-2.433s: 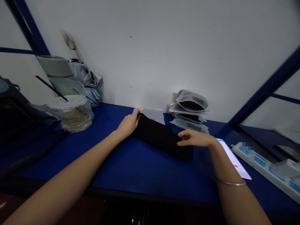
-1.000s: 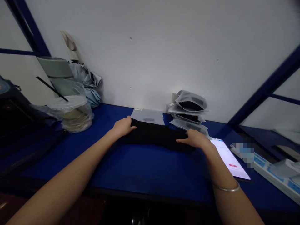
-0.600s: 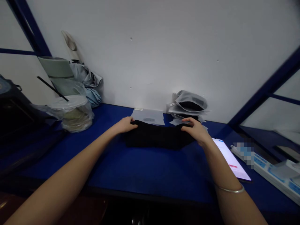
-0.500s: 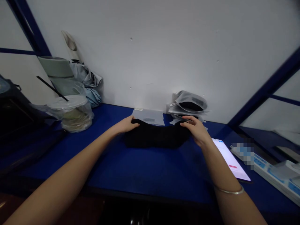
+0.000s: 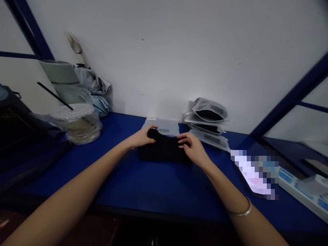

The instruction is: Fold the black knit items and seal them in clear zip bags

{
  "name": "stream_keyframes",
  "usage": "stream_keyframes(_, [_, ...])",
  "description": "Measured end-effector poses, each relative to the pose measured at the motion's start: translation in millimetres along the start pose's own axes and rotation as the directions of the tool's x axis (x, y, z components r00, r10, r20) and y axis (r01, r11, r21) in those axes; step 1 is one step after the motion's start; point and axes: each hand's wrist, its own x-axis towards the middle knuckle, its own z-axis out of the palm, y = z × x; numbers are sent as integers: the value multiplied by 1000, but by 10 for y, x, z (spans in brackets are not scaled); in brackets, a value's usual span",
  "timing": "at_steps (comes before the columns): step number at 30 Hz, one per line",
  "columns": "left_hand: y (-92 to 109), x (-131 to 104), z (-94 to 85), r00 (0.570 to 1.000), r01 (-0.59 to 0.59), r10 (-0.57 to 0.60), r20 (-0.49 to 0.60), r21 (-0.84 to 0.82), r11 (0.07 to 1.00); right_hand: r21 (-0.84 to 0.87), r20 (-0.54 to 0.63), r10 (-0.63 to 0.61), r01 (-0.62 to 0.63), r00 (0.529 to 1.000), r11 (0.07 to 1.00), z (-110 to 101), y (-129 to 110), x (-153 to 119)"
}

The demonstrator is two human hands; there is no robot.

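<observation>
A black piece of cloth [image 5: 164, 150], perhaps a garment, lies on the blue table in front of me. Its exact kind does not show. My left hand [image 5: 145, 136] has its thumb and fingers around the upper left corner, with a bunch of fabric between them. On the right part of the cloth, my right hand [image 5: 191, 147] has its fingers bent, gripping the fabric near its folded edge; the palm side is partly hidden. Just behind the cloth lies a flat frosted plastic bag [image 5: 169, 126].
Several frosted bags [image 5: 208, 114] with black contents are stacked against the wall. A lit phone [image 5: 252, 174] and a power strip [image 5: 299, 188] lie at right. At left stand a bagged cup [image 5: 82, 123] with a black straw, a green container [image 5: 58, 73] and a folded umbrella [image 5: 94, 83].
My right hand has moved left, bringing the cloth's right end inward, so the cloth is now narrower. My left hand has shifted slightly and holds a thicker bunch at the corner.
</observation>
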Motion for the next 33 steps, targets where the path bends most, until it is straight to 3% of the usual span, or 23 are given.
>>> stream_keyframes(2, [-13,13,7,1000,-9,9,-11,29,1000,-256,-78,-68,46,995,966,-32,-15,-29])
stream_keyframes(5, [-15,19,13,1000,-17,18,-11,51,999,-663,-127,-76,-27,989,748,-89,-95,-83])
stream_keyframes(7, [-12,16,13,1000,4,-4,0,42,999,-785,-147,47,-146,988,602,-130,-143,-103])
stream_keyframes(9, [-8,9,14,1000,29,-29,7,28,999,-808,-132,218,-232,967,541,-167,-160,-104])
stream_keyframes(12, [1,-4,22,999,38,-38,8,-19,999,-784,-59,312,-238,948,574,-202,-142,-91])
stream_keyframes(17, [51,-23,36,998,55,-58,-7,-217,975,-556,92,138,-64,986,829,-233,-128,-99])
stream_keyframes(19, [79,-25,38,998,60,-67,-15,-288,956,-468,94,77,-24,993,884,-237,-135,-103])
stream_keyframes(24, [174,-43,105,994,97,-107,-9,-347,933,-589,-217,66,-185,974,787,-202,-167,-94])
stream_keyframes(27, [247,-82,197,993,119,-112,41,-390,913,-671,-288,-32,-178,957,720,-116,-190,-108])
stream_keyframes(30, [295,-120,284,994,94,-66,81,-416,904,-708,-188,-230,30,955,705,24,-202,-143])
stream_keyframes(33, [282,-122,337,993,113,-87,82,-412,904,-659,20,-438,341,899,671,163,-210,-181])
